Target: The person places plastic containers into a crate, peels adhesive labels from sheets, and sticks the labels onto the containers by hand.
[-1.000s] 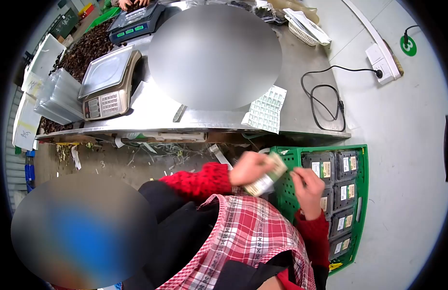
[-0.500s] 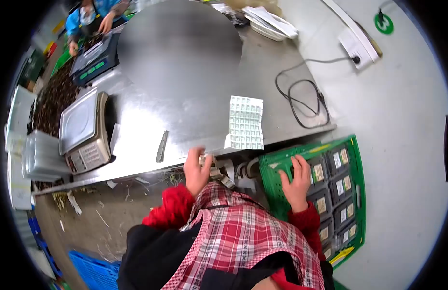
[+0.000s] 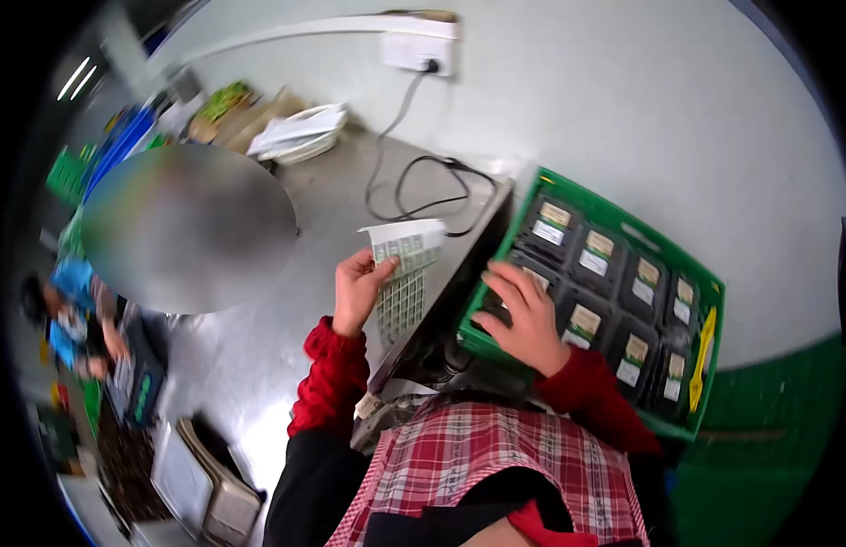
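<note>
Pinched in my left hand (image 3: 355, 294) is a sheet of printed labels (image 3: 406, 290), folded so that its white top end bends over. The sheet's lower part hangs by the steel table's edge. My right hand (image 3: 528, 319) is over the left side of a green crate (image 3: 643, 235), fingers apart above a dark pack whose label it partly covers. In the crate, several black packs (image 3: 594, 255) lie in rows, with white and cream-green labels facing up. Whether my right fingertips touch the pack, I cannot tell.
A black cable (image 3: 423, 162) loops across the steel table (image 3: 327, 205) from a wall socket (image 3: 421, 53). A white basket (image 3: 306, 148) with papers stands farther back. At left are a weighing scale (image 3: 208, 483) and a co-worker in blue (image 3: 76, 319). A yellow strip (image 3: 703, 360) lies in the crate.
The view has swung right toward the crate. My left hand, earlier at the table's front edge, has taken hold of the label sheet. My right hand remains over the crate's left side.
</note>
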`<state>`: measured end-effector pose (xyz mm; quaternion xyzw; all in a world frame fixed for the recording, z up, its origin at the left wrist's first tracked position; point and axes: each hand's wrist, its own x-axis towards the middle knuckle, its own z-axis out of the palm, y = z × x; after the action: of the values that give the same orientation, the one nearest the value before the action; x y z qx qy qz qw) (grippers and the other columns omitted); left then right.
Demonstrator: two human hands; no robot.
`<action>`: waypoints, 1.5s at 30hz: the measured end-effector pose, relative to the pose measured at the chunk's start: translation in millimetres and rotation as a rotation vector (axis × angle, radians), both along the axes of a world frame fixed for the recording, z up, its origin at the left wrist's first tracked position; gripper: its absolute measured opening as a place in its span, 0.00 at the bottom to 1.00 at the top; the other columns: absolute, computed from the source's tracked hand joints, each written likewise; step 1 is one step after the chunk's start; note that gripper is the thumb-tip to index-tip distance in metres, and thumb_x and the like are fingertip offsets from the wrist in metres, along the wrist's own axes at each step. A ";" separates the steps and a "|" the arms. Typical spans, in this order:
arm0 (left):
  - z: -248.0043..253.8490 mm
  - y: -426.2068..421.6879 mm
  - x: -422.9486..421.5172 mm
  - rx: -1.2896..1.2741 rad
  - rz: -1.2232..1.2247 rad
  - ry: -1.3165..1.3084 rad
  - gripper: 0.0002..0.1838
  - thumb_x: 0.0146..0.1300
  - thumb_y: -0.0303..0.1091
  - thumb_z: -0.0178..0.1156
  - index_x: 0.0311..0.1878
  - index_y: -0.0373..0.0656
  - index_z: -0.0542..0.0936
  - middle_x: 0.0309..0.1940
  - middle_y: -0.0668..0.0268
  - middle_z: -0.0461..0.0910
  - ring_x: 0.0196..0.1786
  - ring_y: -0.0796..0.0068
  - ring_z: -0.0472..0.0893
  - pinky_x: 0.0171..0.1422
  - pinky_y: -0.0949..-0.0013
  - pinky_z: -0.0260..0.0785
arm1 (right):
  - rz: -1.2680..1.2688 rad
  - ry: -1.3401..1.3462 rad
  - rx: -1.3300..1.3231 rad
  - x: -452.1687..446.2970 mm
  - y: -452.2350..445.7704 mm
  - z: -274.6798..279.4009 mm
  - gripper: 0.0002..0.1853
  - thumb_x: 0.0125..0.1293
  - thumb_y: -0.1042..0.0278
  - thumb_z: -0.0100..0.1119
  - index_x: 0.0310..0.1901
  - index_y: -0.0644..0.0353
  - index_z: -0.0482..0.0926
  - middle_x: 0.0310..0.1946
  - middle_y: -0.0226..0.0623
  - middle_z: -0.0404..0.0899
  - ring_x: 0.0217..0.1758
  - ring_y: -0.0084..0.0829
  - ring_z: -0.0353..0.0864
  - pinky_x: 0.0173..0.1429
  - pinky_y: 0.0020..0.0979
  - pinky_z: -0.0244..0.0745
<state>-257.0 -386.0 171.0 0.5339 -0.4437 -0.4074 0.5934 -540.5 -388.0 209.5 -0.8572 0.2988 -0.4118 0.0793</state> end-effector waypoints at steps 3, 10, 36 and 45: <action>90.5 20.1 -62.3 -0.083 -0.319 -0.129 0.06 0.63 0.27 0.68 0.40 0.35 0.85 0.30 0.72 0.84 0.35 0.86 0.77 0.44 0.76 0.71 | -0.050 0.011 -0.126 -10.1 -3.2 69.9 0.29 0.50 0.66 0.73 0.55 0.61 0.75 0.57 0.42 0.74 0.56 0.47 0.76 0.59 0.43 0.72; 115.0 6.1 -131.9 -0.582 -0.393 -0.425 0.08 0.56 0.22 0.71 0.40 0.37 0.86 0.44 0.59 0.82 0.44 0.71 0.81 0.48 0.72 0.72 | 0.057 -0.306 0.527 -80.4 16.6 74.4 0.09 0.62 0.71 0.67 0.42 0.64 0.80 0.28 0.37 0.83 0.28 0.21 0.79 0.33 0.26 0.73; 89.8 17.1 -282.7 -0.601 -0.509 -0.599 0.08 0.52 0.24 0.73 0.33 0.36 0.82 0.24 0.60 0.78 0.22 0.66 0.76 0.26 0.68 0.67 | -0.257 -0.228 0.249 -188.4 49.1 64.3 0.05 0.59 0.69 0.65 0.36 0.57 0.82 0.32 0.35 0.80 0.31 0.39 0.81 0.34 0.37 0.75; 80.4 10.9 -301.6 -0.351 -0.535 -0.709 0.17 0.54 0.34 0.74 0.22 0.34 0.75 0.17 0.52 0.71 0.19 0.53 0.70 0.24 0.60 0.61 | -0.427 -0.295 0.191 -197.0 47.3 36.8 0.03 0.59 0.75 0.65 0.36 0.60 0.82 0.30 0.37 0.81 0.29 0.35 0.82 0.32 0.30 0.75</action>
<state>-558.5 -375.1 251.4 0.3984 -0.8029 -0.2575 0.3609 -737.4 -340.6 246.3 -0.6942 0.4955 -0.5094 0.1138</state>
